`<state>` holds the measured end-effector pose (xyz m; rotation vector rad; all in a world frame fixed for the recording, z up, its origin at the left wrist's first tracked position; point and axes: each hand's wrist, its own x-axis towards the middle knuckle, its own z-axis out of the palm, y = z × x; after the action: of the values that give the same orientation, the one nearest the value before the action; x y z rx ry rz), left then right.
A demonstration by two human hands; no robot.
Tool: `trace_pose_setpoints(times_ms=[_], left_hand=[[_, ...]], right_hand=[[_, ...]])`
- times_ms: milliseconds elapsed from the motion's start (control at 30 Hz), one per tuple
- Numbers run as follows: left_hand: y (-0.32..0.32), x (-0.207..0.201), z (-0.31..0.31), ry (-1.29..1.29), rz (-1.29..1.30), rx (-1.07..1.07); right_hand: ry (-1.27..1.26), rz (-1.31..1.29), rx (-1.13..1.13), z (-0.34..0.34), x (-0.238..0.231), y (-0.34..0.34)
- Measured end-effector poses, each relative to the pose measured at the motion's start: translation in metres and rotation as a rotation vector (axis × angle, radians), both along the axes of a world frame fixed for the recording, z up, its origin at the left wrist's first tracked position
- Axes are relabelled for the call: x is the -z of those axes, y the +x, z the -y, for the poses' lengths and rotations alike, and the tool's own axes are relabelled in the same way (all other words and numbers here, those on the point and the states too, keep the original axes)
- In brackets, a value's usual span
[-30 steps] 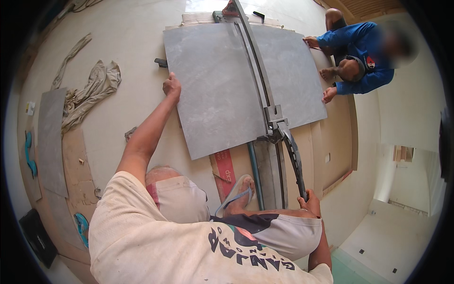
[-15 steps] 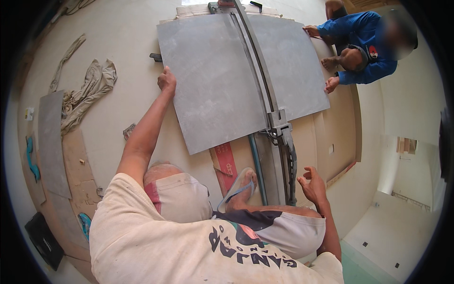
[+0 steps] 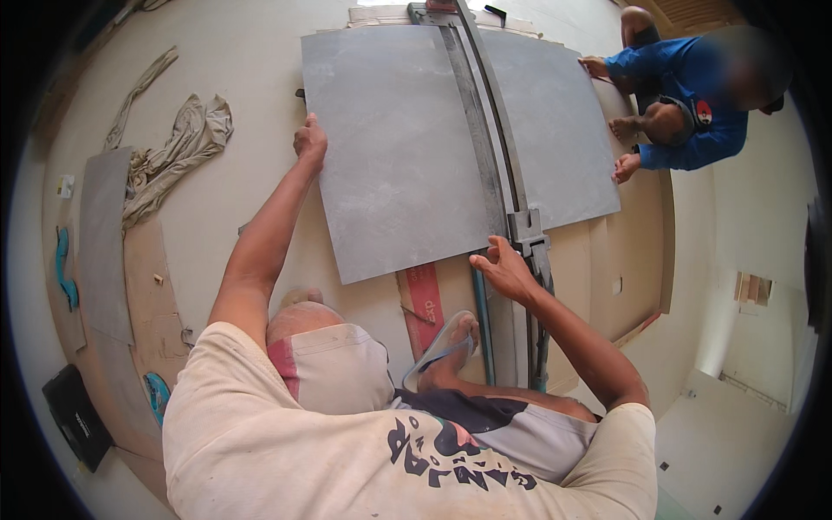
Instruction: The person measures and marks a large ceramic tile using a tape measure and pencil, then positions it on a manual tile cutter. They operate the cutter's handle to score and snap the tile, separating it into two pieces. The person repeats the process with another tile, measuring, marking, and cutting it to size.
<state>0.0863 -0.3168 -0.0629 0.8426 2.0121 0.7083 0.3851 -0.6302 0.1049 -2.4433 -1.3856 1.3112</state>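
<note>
A large grey tile piece (image 3: 394,156) lies on the left side of a long tile cutter, whose metal rail (image 3: 496,113) runs away from me. My left hand (image 3: 310,140) is closed on the left edge of this piece. A second grey tile piece (image 3: 559,130) lies right of the rail, and a strip of the cutter's bed shows between the two. My right hand (image 3: 505,269) is over the cutter by the left piece's near corner, fingers bent and apart, holding nothing. Just beyond it sits the cutter's carriage (image 3: 527,230).
A co-worker in a blue top (image 3: 672,104) squats at the right, both hands at the right piece's outer edge. Flattened cardboard (image 3: 637,260) lies under that side. On the left are a crumpled cloth (image 3: 186,152), a grey offcut (image 3: 104,243), a teal tool (image 3: 65,269) and a black case (image 3: 78,416).
My right hand has come up and left from beside my knee to the cutter. The left tile piece has shifted slightly away from the rail, widening the strip between the pieces.
</note>
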Motion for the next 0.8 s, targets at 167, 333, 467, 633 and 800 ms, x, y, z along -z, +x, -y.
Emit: trace_pose_setpoints(times_ms=[167, 333, 467, 633, 800], left_hand=[[0.009, -0.031, -0.002, -0.05, 0.013, 0.029], [-0.007, -0.03, -0.012, -0.012, -0.017, 0.035], [-0.009, -0.04, -0.004, -0.064, 0.025, -0.012], [-0.018, -0.046, -0.007, -0.017, -0.045, -0.017], [-0.043, -0.076, 0.031, 0.01, 0.131, -0.096]], right_hand=[[0.263, 0.194, 0.056, -0.039, 0.082, 0.018], [0.291, 0.188, 0.221, -0.068, 0.125, 0.017], [0.291, 0.134, 0.326, -0.072, 0.138, 0.017], [0.195, -0.302, 0.658, -0.07, 0.154, 0.04], [0.31, -0.389, 0.598, -0.061, 0.123, 0.01]])
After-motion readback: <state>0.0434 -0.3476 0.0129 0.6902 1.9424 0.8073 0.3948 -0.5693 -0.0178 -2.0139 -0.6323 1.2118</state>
